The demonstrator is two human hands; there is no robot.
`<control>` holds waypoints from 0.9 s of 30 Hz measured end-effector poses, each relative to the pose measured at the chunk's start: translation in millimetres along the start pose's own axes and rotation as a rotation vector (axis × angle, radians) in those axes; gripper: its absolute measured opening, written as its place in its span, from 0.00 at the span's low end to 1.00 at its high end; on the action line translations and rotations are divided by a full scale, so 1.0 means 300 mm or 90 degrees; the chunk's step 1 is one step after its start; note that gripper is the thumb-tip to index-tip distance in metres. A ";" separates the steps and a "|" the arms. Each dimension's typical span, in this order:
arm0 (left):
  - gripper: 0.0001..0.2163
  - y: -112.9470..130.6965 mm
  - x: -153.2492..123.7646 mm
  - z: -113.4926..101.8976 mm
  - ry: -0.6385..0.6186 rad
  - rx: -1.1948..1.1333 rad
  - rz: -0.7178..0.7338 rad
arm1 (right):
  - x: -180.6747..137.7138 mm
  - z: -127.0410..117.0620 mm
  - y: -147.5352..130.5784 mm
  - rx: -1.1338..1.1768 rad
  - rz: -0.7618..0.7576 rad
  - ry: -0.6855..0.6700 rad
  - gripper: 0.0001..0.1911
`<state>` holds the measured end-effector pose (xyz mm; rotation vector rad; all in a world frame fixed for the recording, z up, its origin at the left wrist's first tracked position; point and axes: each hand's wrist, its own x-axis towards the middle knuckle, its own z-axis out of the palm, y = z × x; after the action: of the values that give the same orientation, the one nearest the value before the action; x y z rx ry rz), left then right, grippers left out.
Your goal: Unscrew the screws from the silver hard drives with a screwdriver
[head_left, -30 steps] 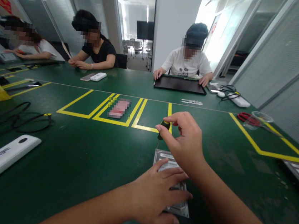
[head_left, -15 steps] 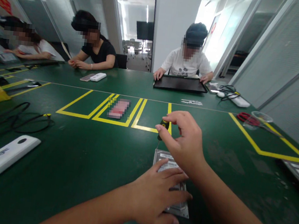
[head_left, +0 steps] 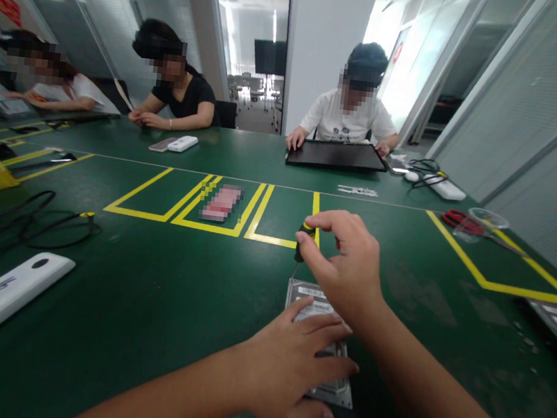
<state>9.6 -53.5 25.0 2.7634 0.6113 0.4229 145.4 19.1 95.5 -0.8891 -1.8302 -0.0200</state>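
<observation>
A silver hard drive (head_left: 332,393) with a white label lies on the green table, partly covered by my hands. My left hand (head_left: 298,362) rests across it with the fingers spread. Between thumb and forefinger, my right hand (head_left: 348,260) pinches the short black-and-yellow handle of a screwdriver (head_left: 300,246). The tool stands nearly upright, and its thin shaft reaches down to the far left corner of the drive. Whether the tip sits in a screw is too small to make out.
Yellow tape (head_left: 275,241) outlines areas ahead, one around a pinkish blurred object (head_left: 222,204). A white power bank (head_left: 6,302) and black cables (head_left: 29,227) lie left. Red-handled scissors (head_left: 463,222) and a dark-edged device (head_left: 556,328) are right. Across the table, a person holds a black panel (head_left: 337,156).
The screwdriver handle and my right hand have shifted very slightly. My left hand stays in place on the hard drive.
</observation>
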 end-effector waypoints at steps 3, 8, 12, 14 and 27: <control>0.27 0.001 0.000 0.001 0.004 -0.002 0.000 | 0.001 0.001 0.001 0.019 0.009 -0.005 0.07; 0.28 0.001 0.001 0.005 0.002 0.001 0.002 | -0.001 0.003 0.001 0.001 0.000 -0.009 0.05; 0.28 0.000 0.001 0.004 -0.003 0.005 0.003 | -0.003 0.006 0.003 0.008 -0.016 0.002 0.05; 0.28 -0.001 0.000 0.003 -0.003 0.005 0.002 | -0.004 0.008 0.004 0.014 -0.015 0.004 0.06; 0.28 0.001 0.001 0.003 0.005 0.004 0.006 | -0.004 0.006 0.010 0.020 0.007 0.016 0.07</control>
<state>10.1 -53.9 24.4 2.7727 0.6036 0.4347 145.8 21.3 92.6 -0.8723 -1.7972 0.0038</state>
